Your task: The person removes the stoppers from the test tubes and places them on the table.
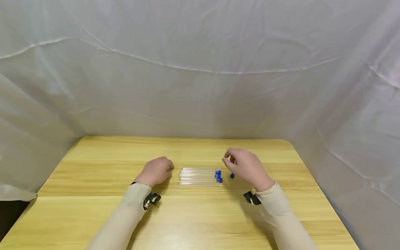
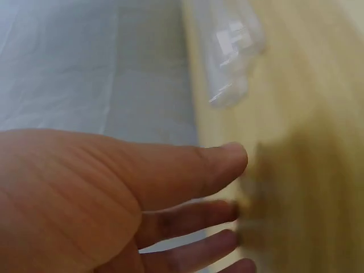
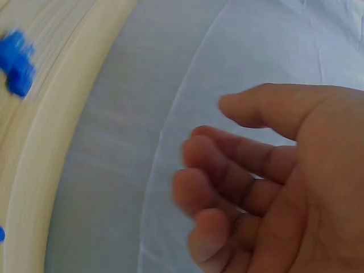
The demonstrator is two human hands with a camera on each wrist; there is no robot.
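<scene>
A row of clear test tubes (image 1: 198,176) is lying side by side at the middle of the wooden table (image 1: 93,211), blue caps (image 1: 218,176) all pointing right, so each hand is flanking one end. One loose blue cap (image 1: 232,176) is sitting just beside the right hand (image 1: 247,167), whose loosely curled fingers are hovering and holding nothing. The left hand (image 1: 155,171) is resting knuckles-up near the closed ends, fingers relaxed and empty. White sheeting (image 1: 200,69) is enclosing the table.

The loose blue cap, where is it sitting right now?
In the head view the loose blue cap lies on the wooden table, just right of the capped ends of the clear tubes and under the right hand.
</scene>
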